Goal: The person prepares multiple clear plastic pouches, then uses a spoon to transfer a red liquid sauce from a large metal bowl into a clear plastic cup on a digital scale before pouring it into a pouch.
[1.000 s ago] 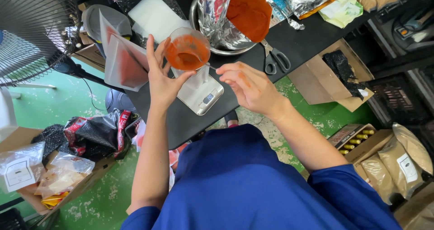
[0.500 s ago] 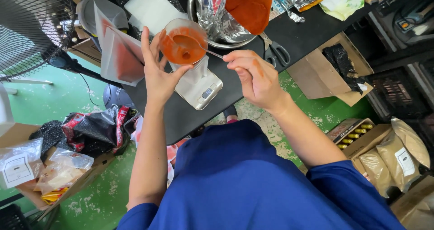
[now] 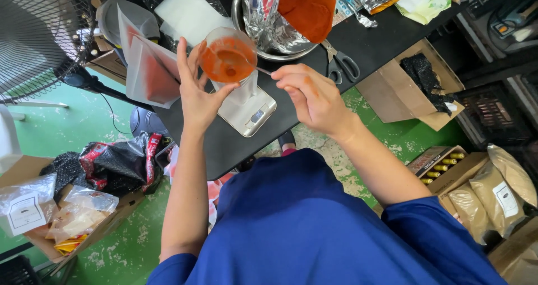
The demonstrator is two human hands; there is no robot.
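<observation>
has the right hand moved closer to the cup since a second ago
Yes. The right hand has shifted toward the cup, now above the scale's edge rather than off to its side.

Clear plastic cup (image 3: pixel 228 55), crinkled shiny foil bag (image 3: pixel 268 16), matt black table (image 3: pixel 370 38), perhaps steel scale (image 3: pixel 247 112).

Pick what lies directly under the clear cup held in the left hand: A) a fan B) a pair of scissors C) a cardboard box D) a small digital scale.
D: the cup of orange-red powder in the left hand sits over the small digital scale on the black table.
</observation>
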